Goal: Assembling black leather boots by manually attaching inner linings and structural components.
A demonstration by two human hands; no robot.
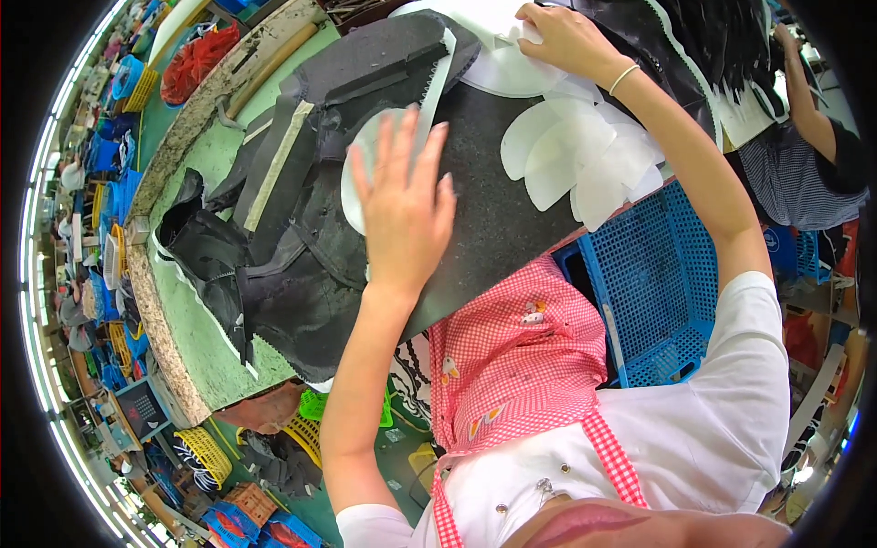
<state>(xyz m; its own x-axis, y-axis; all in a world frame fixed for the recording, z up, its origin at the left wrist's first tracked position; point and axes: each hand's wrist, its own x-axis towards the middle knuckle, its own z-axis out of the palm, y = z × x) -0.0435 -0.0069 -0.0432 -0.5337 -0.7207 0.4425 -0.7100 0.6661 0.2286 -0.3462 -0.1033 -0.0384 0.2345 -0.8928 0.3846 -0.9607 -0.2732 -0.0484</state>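
White rounded pieces lie fanned and overlapping on the black mat before us, toward our right, perhaps so that each edge is easy to catch singly. Another pale oval sits under our left hand, on top of some black soft parts; that hand's fingers are spread apart and laid flat, likely steadying it over the uneven layers. Our right hand reaches out to the far white stack, its fingers bent, though we cannot tell whether they pinch anything. Beside the counter's near edge, a blue basket stands below, seemingly within easy reach of our right side
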